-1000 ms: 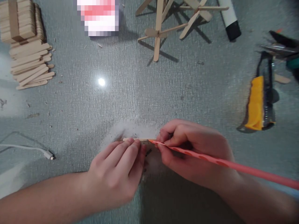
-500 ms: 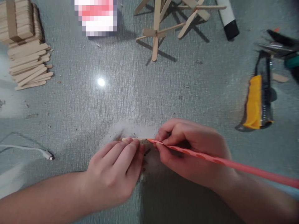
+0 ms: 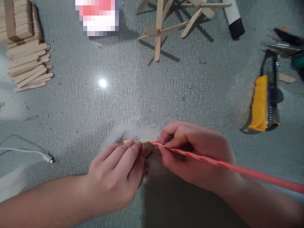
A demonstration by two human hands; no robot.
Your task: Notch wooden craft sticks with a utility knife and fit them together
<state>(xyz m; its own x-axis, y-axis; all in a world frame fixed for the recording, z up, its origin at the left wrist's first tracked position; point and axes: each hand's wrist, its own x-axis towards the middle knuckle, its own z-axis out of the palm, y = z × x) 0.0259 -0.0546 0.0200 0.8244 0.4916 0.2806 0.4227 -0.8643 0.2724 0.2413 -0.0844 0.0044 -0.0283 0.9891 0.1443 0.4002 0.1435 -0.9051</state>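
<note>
My left hand (image 3: 116, 171) presses its fingertips down on a thin wooden craft stick (image 3: 125, 141) lying crosswise on the table. Just below the stick, fine tick marks and small dark print show, apparently on a see-through ruler (image 3: 149, 155) that is mostly hidden. A red pencil (image 3: 209, 161) with oval grip dents is pinched in my right hand (image 3: 197, 155). Its tip meets the stick near the tick marks, right of my left fingertips. The right end of the stick is hidden by my right fingers.
Loose craft sticks (image 3: 32, 76) and a banded bundle (image 3: 21, 22) lie at far left. A stick structure (image 3: 157, 41) stands at the back, beside a black-and-white tube (image 3: 234, 20). A yellow cutter (image 3: 259, 104) lies right, a white cable (image 3: 28, 150) left. A blurred-out container (image 3: 102, 25) is at the back.
Both hands, the stick and the pencil tip hold nearly the same place. The pencil's rear end sits a touch lower, and the surroundings have shifted slightly in view.
</note>
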